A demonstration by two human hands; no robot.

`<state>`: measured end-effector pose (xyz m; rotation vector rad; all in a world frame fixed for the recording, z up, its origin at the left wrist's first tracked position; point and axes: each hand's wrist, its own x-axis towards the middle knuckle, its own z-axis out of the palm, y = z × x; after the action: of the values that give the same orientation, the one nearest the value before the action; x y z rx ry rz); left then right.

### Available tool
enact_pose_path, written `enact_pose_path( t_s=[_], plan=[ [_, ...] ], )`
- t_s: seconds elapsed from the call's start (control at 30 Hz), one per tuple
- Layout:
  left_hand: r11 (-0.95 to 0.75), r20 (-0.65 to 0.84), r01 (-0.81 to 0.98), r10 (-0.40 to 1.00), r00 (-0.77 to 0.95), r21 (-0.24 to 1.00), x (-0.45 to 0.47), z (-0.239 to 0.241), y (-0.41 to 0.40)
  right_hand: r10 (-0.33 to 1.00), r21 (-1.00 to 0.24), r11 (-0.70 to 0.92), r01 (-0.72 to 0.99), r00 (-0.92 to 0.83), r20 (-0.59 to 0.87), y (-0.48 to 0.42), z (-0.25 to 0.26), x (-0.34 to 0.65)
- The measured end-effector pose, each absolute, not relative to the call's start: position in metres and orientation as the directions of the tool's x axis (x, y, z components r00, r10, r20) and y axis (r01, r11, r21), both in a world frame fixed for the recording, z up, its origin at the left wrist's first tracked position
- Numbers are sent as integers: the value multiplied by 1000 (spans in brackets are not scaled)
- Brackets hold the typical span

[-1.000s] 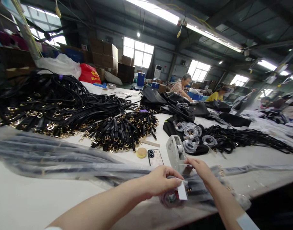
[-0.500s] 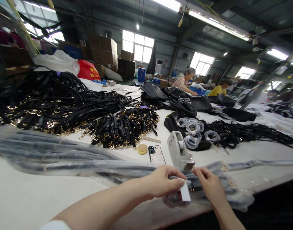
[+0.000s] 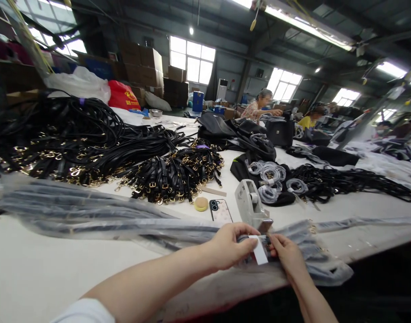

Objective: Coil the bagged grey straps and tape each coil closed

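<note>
While the left hand [image 3: 230,246] pinches a white tape strip [image 3: 260,255] onto the bagged strap bundle [image 3: 192,231], the right hand [image 3: 287,255] grips the bundle just beside it; sealing seems underway, and pressing the strip flat comes next. Just beyond the grip stand one tape dispenser [image 3: 250,207], one phone [image 3: 220,210], and two strap heaps.
</note>
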<state>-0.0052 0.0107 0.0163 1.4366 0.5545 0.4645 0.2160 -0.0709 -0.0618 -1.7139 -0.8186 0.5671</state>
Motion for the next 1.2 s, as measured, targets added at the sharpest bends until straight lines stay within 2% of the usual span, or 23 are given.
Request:
enact_pose_path(
  t_s=[0.17, 0.3, 0.43, 0.57, 0.87, 1.07, 1.2],
  plan=[
    [45, -43, 19, 641, 766, 999, -3, 15, 10, 704, -973, -67, 223, 701, 113, -88, -49, 199],
    [-90, 45, 25, 693, 719, 996, -4, 17, 11, 805, -977, 48, 209, 570, 162, -108, -10, 162],
    [-220, 163, -2, 718, 677, 976, -7, 18, 12, 922, -978, -29, 205, 383, 53, -116, 15, 127],
    [-278, 211, -1, 725, 656, 961, -9, 17, 12, 894, -985, -80, 154, 449, -2, -107, 15, 115],
    [-309, 221, 1, 681, 698, 951, -12, 19, 12, 901, -986, -167, 31, 411, -140, -94, -2, 122],
    [-195, 206, -90, 732, 649, 977, -14, 22, 7, 966, -996, -91, 27, 245, -82, -94, 4, 127],
    [-180, 254, -180, 617, 745, 967, -18, 30, 0, 949, -992, -60, 107, 314, -24, -92, 6, 129]
  ],
)
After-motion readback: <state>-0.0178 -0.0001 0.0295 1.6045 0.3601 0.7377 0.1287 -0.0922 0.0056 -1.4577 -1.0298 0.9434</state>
